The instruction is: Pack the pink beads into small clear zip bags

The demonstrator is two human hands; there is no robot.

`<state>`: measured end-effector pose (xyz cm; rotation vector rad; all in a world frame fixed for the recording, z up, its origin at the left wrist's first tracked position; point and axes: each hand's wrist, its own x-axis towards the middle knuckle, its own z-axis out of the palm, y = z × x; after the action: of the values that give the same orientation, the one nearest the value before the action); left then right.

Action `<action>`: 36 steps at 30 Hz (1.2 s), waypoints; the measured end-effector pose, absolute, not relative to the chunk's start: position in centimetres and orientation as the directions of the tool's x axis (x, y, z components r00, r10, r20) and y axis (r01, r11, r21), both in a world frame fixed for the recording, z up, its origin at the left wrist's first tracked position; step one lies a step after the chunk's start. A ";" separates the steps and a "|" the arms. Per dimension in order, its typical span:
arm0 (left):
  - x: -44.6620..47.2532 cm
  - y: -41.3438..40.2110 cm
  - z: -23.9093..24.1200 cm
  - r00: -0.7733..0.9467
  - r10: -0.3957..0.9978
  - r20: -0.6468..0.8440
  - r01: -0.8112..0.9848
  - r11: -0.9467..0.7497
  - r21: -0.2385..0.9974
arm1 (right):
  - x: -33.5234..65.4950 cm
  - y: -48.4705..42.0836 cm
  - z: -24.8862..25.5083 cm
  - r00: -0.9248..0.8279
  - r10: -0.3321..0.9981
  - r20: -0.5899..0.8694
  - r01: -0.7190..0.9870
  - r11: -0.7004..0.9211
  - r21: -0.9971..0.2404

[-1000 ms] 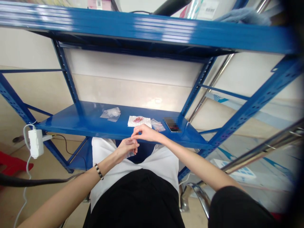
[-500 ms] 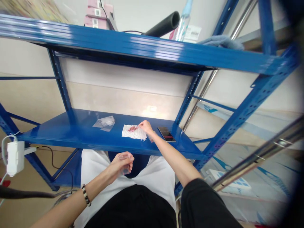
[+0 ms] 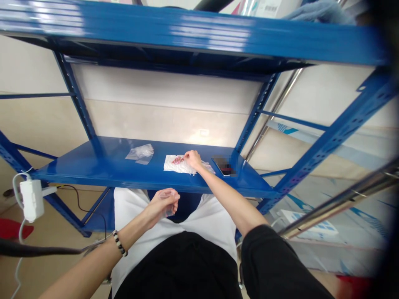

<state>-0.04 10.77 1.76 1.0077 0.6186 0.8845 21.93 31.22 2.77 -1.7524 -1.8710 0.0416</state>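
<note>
My left hand (image 3: 165,203) is wrapped round a clear plastic cup (image 3: 170,211), held over my lap just in front of the shelf edge. My right hand (image 3: 193,159) reaches onto the blue shelf (image 3: 102,168), its thumb and fingertips pinched together at the right side of a small heap of reddish-pink beads (image 3: 178,160). Whatever sits between those fingertips is too small to make out. Under the beads lies a crumpled white paper towel (image 3: 170,167). Just right of my wrist, some clear plastic (image 3: 209,167) is partly covered by my arm.
Clear plastic bags (image 3: 141,153) lie to the left on the shelf. A dark phone (image 3: 222,166) rests at the right. The upper shelf beam (image 3: 140,33) crosses above my hands, and a white power adapter (image 3: 32,199) hangs by the left post.
The view has tilted down and shifted, so the upper shelf's items have mostly left the top. Both hands keep nearly the same places, the right still at the beads.
</note>
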 end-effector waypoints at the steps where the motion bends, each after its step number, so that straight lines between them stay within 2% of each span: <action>1: 0.1 11.1 1.5 0.513 0.856 -0.059 -0.323 0.256 0.911 | 22.0 31.2 3.0 0.019 0.923 0.386 0.910 0.144 -0.390; 7: -0.4 12.1 1.0 0.499 0.865 -0.048 -0.243 0.193 0.951 | 21.2 28.8 4.2 0.081 0.853 0.516 0.895 0.166 -0.415; 10: -1.0 12.1 1.2 0.468 0.884 -0.005 -0.244 0.135 0.960 | 19.7 25.9 5.1 0.079 0.783 0.618 0.824 0.297 -0.482; 15: -1.1 12.4 1.4 0.458 0.887 0.056 -0.202 0.043 0.979 | 16.2 18.4 7.6 -0.195 0.715 0.672 0.612 0.624 -0.486; 18: -0.9 12.9 1.6 0.469 0.880 0.073 -0.182 0.016 0.983 | 14.8 14.4 8.6 -0.306 0.692 0.654 0.581 0.680 -0.447; 21: -1.0 13.1 1.6 0.485 0.871 0.082 -0.202 0.021 0.979 | 14.3 12.4 8.4 -0.376 0.709 0.596 0.596 0.678 -0.431; 25: -1.3 12.4 1.6 0.499 0.866 0.024 -0.331 0.165 0.929 | 14.4 12.9 7.5 -0.402 0.742 0.537 0.585 0.659 -0.472; 30: -1.6 11.9 2.2 0.520 0.854 0.006 -0.416 0.247 0.875 | 16.4 19.0 6.9 -0.179 0.768 0.615 0.653 0.561 -0.510; 36: -1.3 12.8 2.1 0.524 0.852 -0.024 -0.395 0.267 0.879 | 20.2 27.4 5.6 0.021 0.890 0.456 0.785 0.267 -0.559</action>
<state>-1.29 12.80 2.13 0.9644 0.5645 0.9034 20.18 27.35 5.59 -1.5314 -1.7732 0.1732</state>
